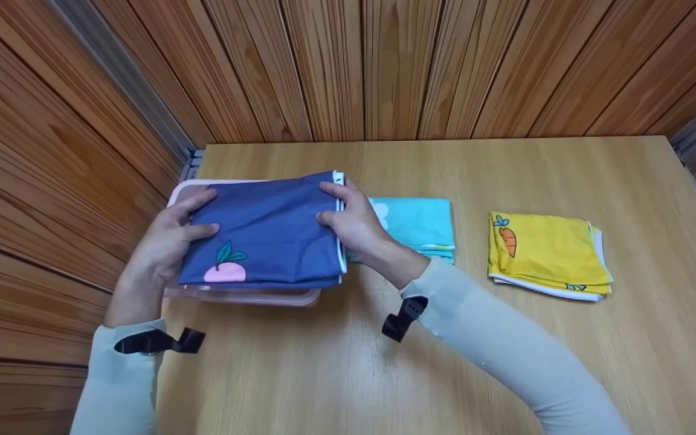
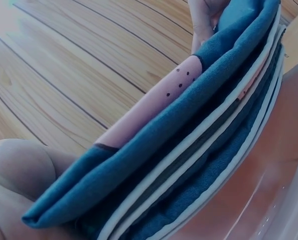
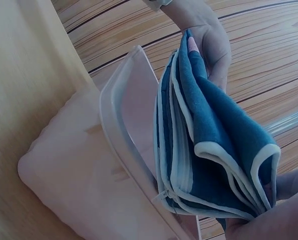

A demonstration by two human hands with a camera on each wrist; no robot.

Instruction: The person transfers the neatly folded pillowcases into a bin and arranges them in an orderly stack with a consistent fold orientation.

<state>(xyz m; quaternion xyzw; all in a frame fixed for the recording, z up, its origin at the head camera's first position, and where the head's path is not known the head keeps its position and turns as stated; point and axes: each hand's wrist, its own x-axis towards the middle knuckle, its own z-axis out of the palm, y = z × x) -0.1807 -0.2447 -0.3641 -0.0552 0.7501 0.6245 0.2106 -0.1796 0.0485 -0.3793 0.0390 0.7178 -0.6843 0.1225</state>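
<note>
A folded dark blue cloth (image 1: pixel 269 229) with white edging and a pink fruit print is held flat above a pale pink plastic bin (image 1: pixel 251 296). My left hand (image 1: pixel 170 232) grips its left edge, thumb and index finger on top and the other fingers hidden below. At the right edge, my right hand (image 1: pixel 357 220) pinches it the same way. Several stacked layers of the cloth (image 3: pixel 214 140) show in the right wrist view, over the rim of the bin (image 3: pixel 116 115). The cloth covers most of the bin's opening in the head view.
A folded turquoise cloth (image 1: pixel 423 220) lies on the wooden table (image 1: pixel 384 374), partly behind my right hand. Farther right is a folded yellow cloth (image 1: pixel 544 254) with a carrot print. Wooden plank walls (image 1: pixel 384 72) stand behind and to the left of the table.
</note>
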